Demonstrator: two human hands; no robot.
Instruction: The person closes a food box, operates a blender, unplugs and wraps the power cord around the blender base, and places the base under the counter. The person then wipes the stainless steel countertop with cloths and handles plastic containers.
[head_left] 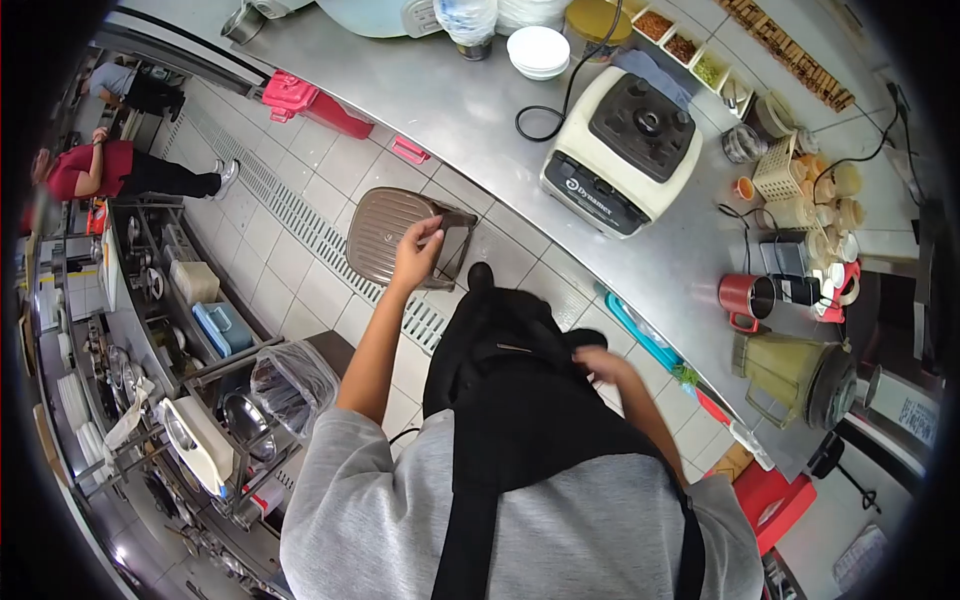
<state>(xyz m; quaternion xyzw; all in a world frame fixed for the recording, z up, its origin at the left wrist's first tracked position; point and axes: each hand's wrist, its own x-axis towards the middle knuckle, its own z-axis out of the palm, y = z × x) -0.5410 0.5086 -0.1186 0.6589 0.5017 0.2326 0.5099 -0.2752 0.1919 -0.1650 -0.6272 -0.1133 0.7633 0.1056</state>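
Note:
My left hand (418, 255) is held out over the floor, its fingers loosely bent and apart, with nothing seen in it. In the picture it overlaps the right side of a brown plastic stool (385, 240); I cannot tell whether it touches the stool. Beside my black apron (545, 425), my right hand (597, 366) hangs low and is smeared by motion, so its fingers do not show clearly. Ahead, on the steel counter (480, 115), stands a cream and black Dynamex blender base (625, 150) without a jug. A blender jug (790, 375) lies on its side farther right.
White bowls (540, 52), a red mug (745, 298) and a basket of small containers (790, 175) stand on the counter. Shelves with cookware (150, 270) line the left. Two people are at the far left, one in a red shirt (105, 170). A grated drain (290, 215) crosses the floor.

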